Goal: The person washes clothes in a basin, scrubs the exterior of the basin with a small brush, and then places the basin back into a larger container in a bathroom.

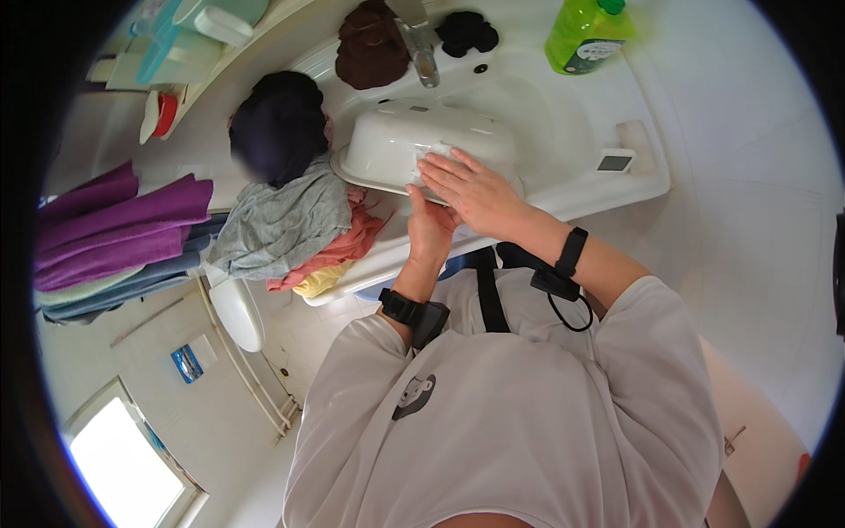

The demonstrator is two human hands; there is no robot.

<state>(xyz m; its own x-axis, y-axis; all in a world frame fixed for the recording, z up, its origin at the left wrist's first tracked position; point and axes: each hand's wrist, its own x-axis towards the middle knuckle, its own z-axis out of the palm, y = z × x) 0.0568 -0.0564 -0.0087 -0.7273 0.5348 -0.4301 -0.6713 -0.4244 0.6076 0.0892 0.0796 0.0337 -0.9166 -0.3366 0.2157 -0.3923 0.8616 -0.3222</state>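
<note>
A white plastic basin [387,141] lies tipped over in the white sink [563,114], its rim toward the near left. My right hand [480,194] presses nearly flat against the basin's side, fingers stretched and together. Under those fingertips is a thin whitish patch [429,160]; I cannot tell if it is a label, a wipe or foam. At the near rim, my left hand [429,231] holds the basin with its thumb up. Its other fingers are partly hidden behind the right hand and the rim.
Dark clothing [277,128], a grey garment [290,220], a coral cloth [339,251] and a yellow cloth [324,278] are heaped on the sink's left. Behind the basin stand a faucet [424,62] and brown cloth [372,48]. A green bottle [585,40] and small display [615,160] are rightward.
</note>
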